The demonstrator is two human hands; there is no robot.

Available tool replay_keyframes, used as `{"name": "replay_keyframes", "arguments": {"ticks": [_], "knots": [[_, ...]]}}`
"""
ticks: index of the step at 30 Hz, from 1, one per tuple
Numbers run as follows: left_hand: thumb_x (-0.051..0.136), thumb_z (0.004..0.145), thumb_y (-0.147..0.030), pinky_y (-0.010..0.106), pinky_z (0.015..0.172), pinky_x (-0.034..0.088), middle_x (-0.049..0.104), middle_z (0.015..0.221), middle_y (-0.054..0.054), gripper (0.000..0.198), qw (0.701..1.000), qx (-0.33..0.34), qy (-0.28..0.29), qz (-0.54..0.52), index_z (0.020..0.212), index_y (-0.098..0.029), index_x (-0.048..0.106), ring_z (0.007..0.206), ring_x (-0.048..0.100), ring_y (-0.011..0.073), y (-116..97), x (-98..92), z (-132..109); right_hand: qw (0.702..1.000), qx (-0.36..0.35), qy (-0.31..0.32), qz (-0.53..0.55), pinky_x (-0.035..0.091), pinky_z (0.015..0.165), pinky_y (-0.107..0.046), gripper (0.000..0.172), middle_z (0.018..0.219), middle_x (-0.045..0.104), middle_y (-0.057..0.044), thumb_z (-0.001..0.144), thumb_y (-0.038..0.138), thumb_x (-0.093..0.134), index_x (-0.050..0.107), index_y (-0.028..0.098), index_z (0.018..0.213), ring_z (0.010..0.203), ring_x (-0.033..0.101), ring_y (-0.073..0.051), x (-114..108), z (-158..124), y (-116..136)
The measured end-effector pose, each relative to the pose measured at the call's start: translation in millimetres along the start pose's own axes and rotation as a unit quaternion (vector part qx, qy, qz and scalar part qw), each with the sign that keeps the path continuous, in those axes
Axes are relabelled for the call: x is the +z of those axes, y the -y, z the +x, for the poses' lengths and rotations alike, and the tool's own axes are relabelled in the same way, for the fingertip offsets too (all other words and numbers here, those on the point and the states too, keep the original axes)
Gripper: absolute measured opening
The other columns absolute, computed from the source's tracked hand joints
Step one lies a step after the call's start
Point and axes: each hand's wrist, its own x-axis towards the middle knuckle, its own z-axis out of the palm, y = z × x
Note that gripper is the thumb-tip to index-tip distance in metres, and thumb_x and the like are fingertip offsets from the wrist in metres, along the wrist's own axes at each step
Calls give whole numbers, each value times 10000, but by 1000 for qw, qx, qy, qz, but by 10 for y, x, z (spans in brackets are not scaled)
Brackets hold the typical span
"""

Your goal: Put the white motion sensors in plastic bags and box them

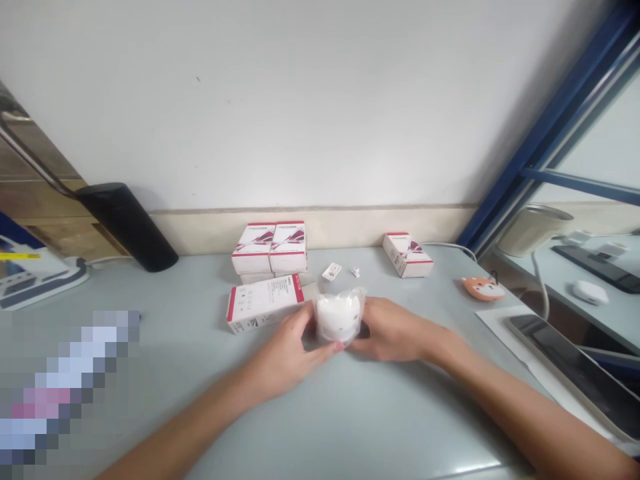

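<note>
My left hand [285,353] and my right hand [390,330] meet at the front of the pale grey desk [200,320]. Between them they grip a round white object in a clear plastic bag [339,317]. A long white and red cardboard box [263,303] lies just left of my left hand. Behind it stand stacked white and red boxes [270,248]. Another such box [407,255] sits at the back right. A small white flat piece [331,271] and a tiny white piece [355,271] lie behind the bag.
An orange fox-shaped pouch [483,289] lies on the right, near a dark tablet [575,373] on white paper. A black cylindrical object [127,227] stands at the back left. A wall rises behind the desk, and a blue window frame [545,127] bounds the right. The lower left is pixelated.
</note>
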Motion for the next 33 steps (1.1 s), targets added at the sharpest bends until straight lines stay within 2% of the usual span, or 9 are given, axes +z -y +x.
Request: {"name": "replay_keyframes", "arguments": {"ticks": [3,6,10,15,20,22,26,29,33], "knots": [[806,871,-448,469,1064,524,709,1360,95,473,999,13,-43,-7,1274,-247,660,1283,635,357,-21,-3,-26,1000,6,-12,19,510,784,-318,153,1086,742,-53,882,232,738,669,215,1017,886,672,-207,-33,1,14],[823,865,-438,452,1076,530,685,1404,116,561,988,14,-79,-133,1340,-232,607,1317,626,351,-69,-32,-9,997,19,-46,63,470,748,-296,196,963,694,-24,933,374,743,664,213,1012,826,599,-175,-92,-2,24],[724,963,-405,453,1114,519,638,1487,104,579,944,-11,-84,-318,1483,-273,507,1378,596,323,-176,-96,45,987,35,-90,126,424,713,-284,292,802,591,11,1021,430,632,611,202,840,743,515,-140,-138,9,22],[636,1023,-358,498,1139,512,600,1544,62,618,891,-52,-57,-448,1590,-360,390,1419,569,307,-282,-134,66,978,23,-135,158,419,717,-291,253,825,581,9,1052,334,572,590,210,832,748,494,-138,-109,32,13],[641,1019,-327,500,1163,500,591,1557,50,616,878,-45,-62,-473,1590,-366,412,1436,556,302,-298,-166,65,960,64,-169,214,430,738,-305,198,890,595,-1,1073,378,533,607,233,960,791,526,-150,-109,4,23],[646,1016,-304,494,1176,488,595,1554,53,598,877,-33,-75,-473,1576,-348,442,1448,545,299,-288,-177,69,948,87,-144,270,454,781,-318,207,979,613,-13,1082,444,511,588,255,1119,846,568,-159,-87,-16,31],[635,1016,-266,494,1206,452,601,1547,76,502,882,-26,-53,-468,1511,-266,547,1467,521,312,-270,-152,60,922,72,-66,374,497,824,-342,423,1137,621,-56,1044,555,556,476,262,1338,919,618,-176,94,-6,67],[660,1001,-257,517,1224,422,633,1510,83,483,889,-29,-26,-457,1479,-249,592,1468,516,328,-264,-106,38,902,96,-86,412,499,769,-331,458,1007,651,-37,1001,551,641,505,235,1303,834,613,-167,243,41,104],[703,975,-260,540,1253,374,693,1432,88,500,898,-27,-32,-438,1467,-240,619,1482,498,337,-259,-78,18,901,109,-125,400,463,742,-315,282,800,630,21,1029,455,630,560,229,1183,747,590,-150,250,76,127]]}}
